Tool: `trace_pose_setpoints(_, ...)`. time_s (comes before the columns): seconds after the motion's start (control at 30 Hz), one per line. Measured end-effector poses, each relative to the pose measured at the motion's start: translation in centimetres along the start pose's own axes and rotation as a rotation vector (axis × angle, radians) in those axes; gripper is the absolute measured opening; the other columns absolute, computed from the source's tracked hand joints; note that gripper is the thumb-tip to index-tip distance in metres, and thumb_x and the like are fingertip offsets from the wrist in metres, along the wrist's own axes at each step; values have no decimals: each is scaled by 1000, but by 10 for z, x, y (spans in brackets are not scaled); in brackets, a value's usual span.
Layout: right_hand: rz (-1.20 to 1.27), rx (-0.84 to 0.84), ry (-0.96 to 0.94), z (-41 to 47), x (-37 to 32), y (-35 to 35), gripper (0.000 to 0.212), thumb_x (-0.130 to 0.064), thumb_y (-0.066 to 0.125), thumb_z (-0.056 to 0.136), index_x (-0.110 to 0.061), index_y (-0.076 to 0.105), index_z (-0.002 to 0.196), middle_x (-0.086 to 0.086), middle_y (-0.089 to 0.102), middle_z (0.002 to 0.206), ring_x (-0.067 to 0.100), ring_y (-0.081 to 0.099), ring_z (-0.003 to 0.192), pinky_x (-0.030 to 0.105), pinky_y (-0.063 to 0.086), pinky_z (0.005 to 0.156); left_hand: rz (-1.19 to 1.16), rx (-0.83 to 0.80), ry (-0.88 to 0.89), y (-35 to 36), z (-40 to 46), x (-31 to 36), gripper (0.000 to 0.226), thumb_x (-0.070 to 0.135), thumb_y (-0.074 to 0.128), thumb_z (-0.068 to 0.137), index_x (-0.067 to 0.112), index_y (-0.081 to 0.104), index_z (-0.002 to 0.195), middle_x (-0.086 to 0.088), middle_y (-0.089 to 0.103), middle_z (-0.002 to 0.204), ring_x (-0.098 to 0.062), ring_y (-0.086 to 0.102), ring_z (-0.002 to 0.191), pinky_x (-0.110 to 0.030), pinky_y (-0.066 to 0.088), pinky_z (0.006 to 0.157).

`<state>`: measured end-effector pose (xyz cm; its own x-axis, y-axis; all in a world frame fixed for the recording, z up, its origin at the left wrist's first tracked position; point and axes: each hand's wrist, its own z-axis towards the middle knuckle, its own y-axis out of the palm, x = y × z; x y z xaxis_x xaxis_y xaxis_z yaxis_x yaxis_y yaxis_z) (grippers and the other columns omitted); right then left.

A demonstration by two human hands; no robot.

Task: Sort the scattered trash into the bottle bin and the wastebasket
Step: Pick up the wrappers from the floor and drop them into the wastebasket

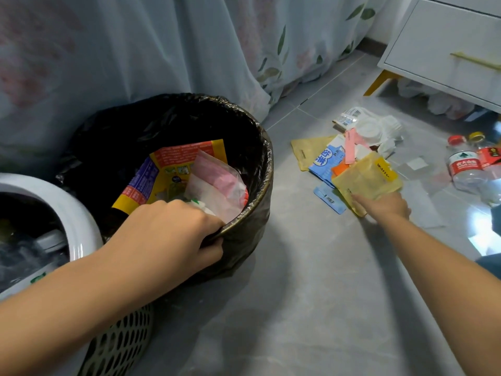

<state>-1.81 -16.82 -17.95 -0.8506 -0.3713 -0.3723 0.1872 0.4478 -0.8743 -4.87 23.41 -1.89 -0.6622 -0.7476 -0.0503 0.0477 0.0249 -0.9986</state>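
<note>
Left hand (173, 226) gripping wastebasket (260, 185) rim; right hand (385, 207) fingers on yellow packet (366, 177), grasp unclear, long axis toward bottles (466, 164).

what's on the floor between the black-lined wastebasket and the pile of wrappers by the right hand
Nothing: the head view shows bare grey tile between the black-lined wastebasket and the wrapper pile.

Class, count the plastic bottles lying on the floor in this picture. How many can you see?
2, side by side at the right edge: a red-capped bottle and, just right of it, a yellow-capped bottle, partly cut off. Others may lie out of frame.
</note>
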Motion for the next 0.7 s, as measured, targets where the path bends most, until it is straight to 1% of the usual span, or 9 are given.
trace_pose_setpoints(0.07,109,-18,99,13,-4,4,96,-67,70,66,-1,46,132,19,50,135,38,45,127,45,40,103,-14,6,-9,1,-1,-1,37,45,34,73,22,60,60,3,56,50,-26,56,43,-28,38,35)
trace_pose_setpoints(0.13,165,-16,160,24,-6,9,99,-68,69,65,-1,45,134,18,47,138,37,43,129,46,39,106,-29,6,-12,1,-1,-1,38,45,33,73,21,59,60,3,55,50,-25,57,44,-29,40,35)
trace_pose_setpoints(0.23,175,-1,222,33,-10,17,104,-71,69,63,-1,42,135,19,44,138,37,39,130,46,38,106,-28,-1,-16,1,-2,-1,37,44,34,74,22,60,61,4,54,50,-22,56,44,-31,40,34)
trace_pose_setpoints(0.4,133,41,320,33,-15,29,104,-73,71,58,-3,46,131,19,45,133,35,38,127,47,34,104,-39,5,1,-2,-2,1,33,40,38,73,25,61,55,8,50,45,-15,51,35,-26,34,26)
trace_pose_setpoints(0.57,167,75,337,38,-19,38,102,-57,83,53,-3,43,130,18,41,135,33,33,129,44,32,106,-63,15,4,-1,-2,2,33,40,38,73,27,64,57,10,50,45,-15,51,34,-26,32,26)
trace_pose_setpoints(0.63,166,71,307,40,-19,38,98,-55,84,55,-4,45,129,19,44,136,34,35,130,43,31,106,-64,12,3,-1,-2,2,34,40,38,73,28,66,59,11,52,46,-14,52,34,-26,33,25)
trace_pose_setpoints(0.7,202,76,253,41,-18,35,87,-49,84,59,-3,51,125,19,51,133,36,41,128,43,35,104,-67,9,4,-1,-2,1,35,40,37,74,28,67,60,12,53,47,-14,53,35,-25,34,25)
